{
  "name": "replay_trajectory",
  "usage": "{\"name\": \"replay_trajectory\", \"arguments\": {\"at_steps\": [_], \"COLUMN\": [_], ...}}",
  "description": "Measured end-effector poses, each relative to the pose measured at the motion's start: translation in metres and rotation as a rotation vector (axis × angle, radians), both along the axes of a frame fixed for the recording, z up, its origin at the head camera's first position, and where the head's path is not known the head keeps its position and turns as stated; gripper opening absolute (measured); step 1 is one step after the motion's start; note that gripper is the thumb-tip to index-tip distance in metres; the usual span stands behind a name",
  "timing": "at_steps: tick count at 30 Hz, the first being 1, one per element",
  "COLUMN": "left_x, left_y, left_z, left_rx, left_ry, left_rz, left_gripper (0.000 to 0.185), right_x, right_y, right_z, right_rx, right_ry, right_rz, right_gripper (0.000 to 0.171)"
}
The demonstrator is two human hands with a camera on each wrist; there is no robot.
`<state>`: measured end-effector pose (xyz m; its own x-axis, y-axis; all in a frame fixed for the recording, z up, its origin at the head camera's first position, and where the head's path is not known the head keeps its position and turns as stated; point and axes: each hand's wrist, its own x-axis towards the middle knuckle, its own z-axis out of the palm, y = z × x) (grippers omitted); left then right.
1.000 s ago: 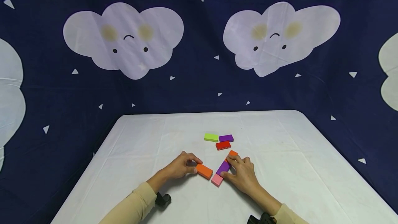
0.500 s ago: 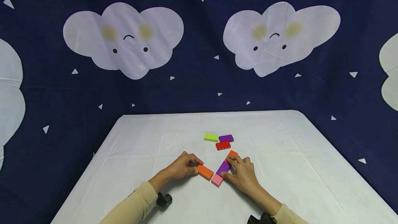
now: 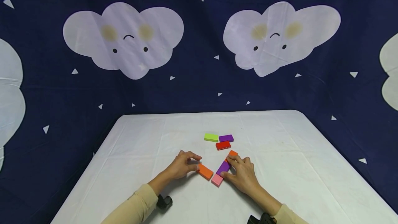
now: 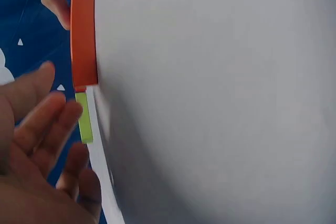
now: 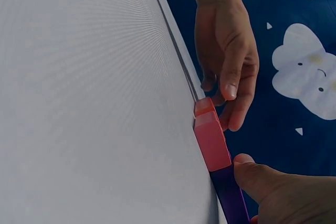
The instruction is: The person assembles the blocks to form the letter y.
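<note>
1. The left hand (image 3: 181,166) lay low over the white cloth-covered table (image 3: 140,148), toward the middle of its near edge, its cream sleeve (image 3: 133,206) running back toward the near-left corner.
2. Its fingers curled at the left end of a flat orange rectangular block (image 3: 205,171). The head view showed the fingertips at that end, but whether they pinched it or only touched it could not be told. In the left wrist view the fingers (image 4: 50,124) looked loosely bent, just beside the block's end.
3. That orange block lay flat on the cloth, slanting toward the near edge, its lower end near a small pink block (image 3: 217,180).
4. The right hand (image 3: 244,174) rested palm down just right of a purple rectangular block (image 3: 224,167), wrist angled back toward the near-right corner.
5. Its fingertips reached onto the far end of the purple block and a second orange block (image 3: 232,154) – pressing rather than wrapped round them. The right wrist view showed the thumb (image 5: 257,174) laid against the purple block's side.
6. The purple block slanted up from the pink block, the two touching – end to end.
7. Farther toward the table's middle lay a lime-green block (image 3: 211,137), a second purple block (image 3: 226,138) and a red block (image 3: 223,145), close together and apart from both hands.
</note>
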<state>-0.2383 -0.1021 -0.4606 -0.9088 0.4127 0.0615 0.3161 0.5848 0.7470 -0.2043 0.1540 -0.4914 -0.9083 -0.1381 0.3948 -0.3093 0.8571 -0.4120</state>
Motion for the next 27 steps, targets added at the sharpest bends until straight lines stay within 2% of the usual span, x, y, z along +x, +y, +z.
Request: {"name": "replay_trajectory", "arguments": {"at_steps": [7, 15, 21, 27], "left_x": [0.008, 0.018, 0.028, 0.032], "left_y": [0.005, 0.013, 0.021, 0.028], "left_z": [0.000, -0.003, -0.005, -0.007], "left_rx": [0.095, 0.104, 0.111, 0.103], "left_ry": [0.012, 0.016, 0.011, 0.052], "left_rz": [0.169, 0.323, 0.368, 0.379], "left_gripper": [0.029, 0.029, 0.033, 0.035], "right_x": [0.000, 0.000, 0.000, -0.001], "right_y": [0.000, 0.000, 0.000, 0.000], "right_z": [0.000, -0.001, -0.001, -0.001], "right_rx": [-0.008, -0.009, -0.007, -0.002], "right_ry": [0.004, 0.004, 0.028, 0.020], "right_rz": [0.004, 0.006, 0.008, 0.008], "right_gripper": [0.062, 0.062, 0.062, 0.061]}}
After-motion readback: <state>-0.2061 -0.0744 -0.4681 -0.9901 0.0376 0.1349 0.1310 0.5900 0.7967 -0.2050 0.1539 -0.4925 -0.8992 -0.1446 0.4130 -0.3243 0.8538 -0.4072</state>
